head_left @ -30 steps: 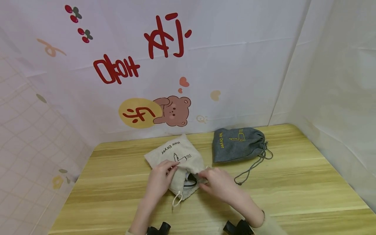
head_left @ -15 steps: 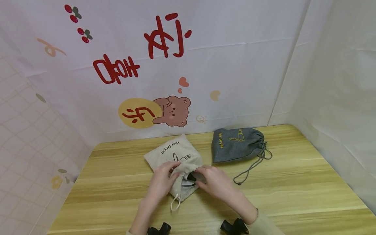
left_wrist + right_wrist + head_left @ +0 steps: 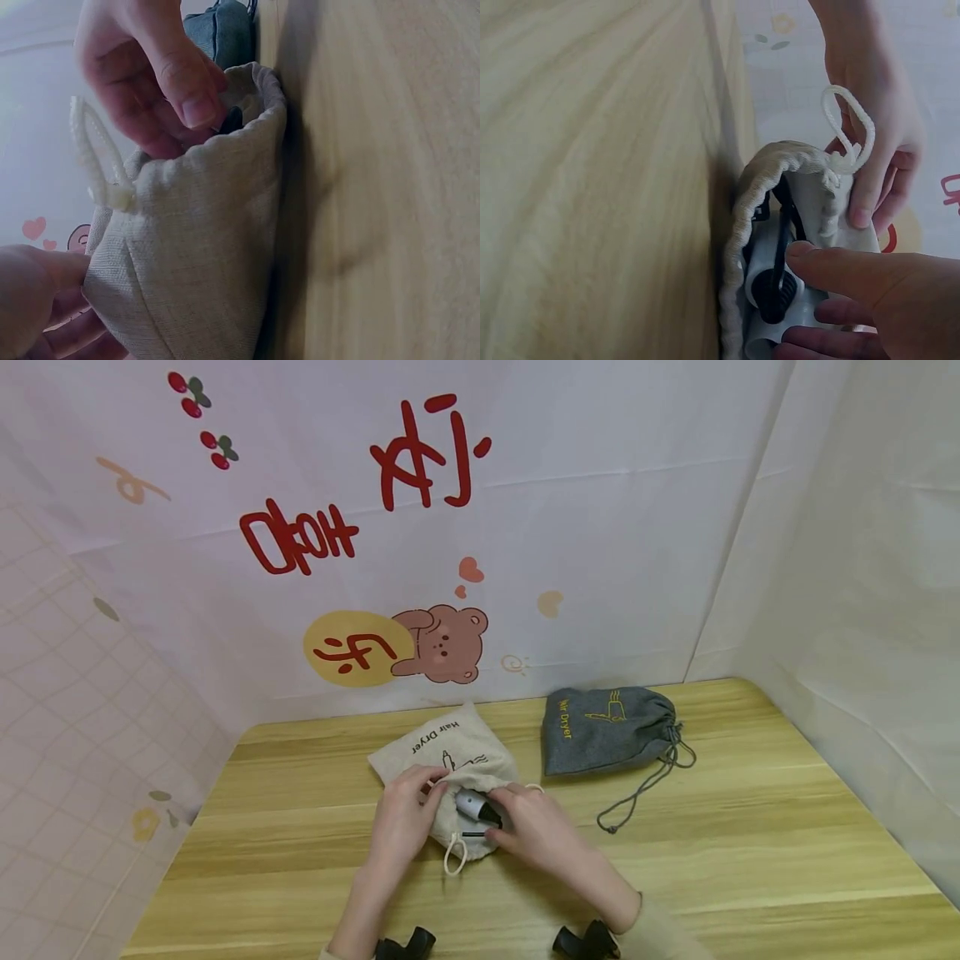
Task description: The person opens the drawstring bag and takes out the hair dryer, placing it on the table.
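A beige drawstring bag printed "Hair Dryer" lies on the wooden table, its gathered mouth facing the person. Inside the mouth shows a silver-white hair dryer with a black cord end; the rest of it is covered by cloth. My left hand pinches the bag's fabric at the left of the mouth. My right hand reaches into the mouth from the right, thumb and fingers apart on either side of the dryer's cord end. In the right wrist view, the thumb touches or nearly touches the black cord.
A grey drawstring bag, also printed "Hair Dryer", lies behind and to the right, its cord trailing on the table. A white drawstring loop hangs from the beige bag. Printed cloth walls enclose the back and sides.
The mouth of the beige bag has widened and more of the hair dryer's body shows. My right hand has shifted left and further into the mouth; my left hand stays on the fabric.
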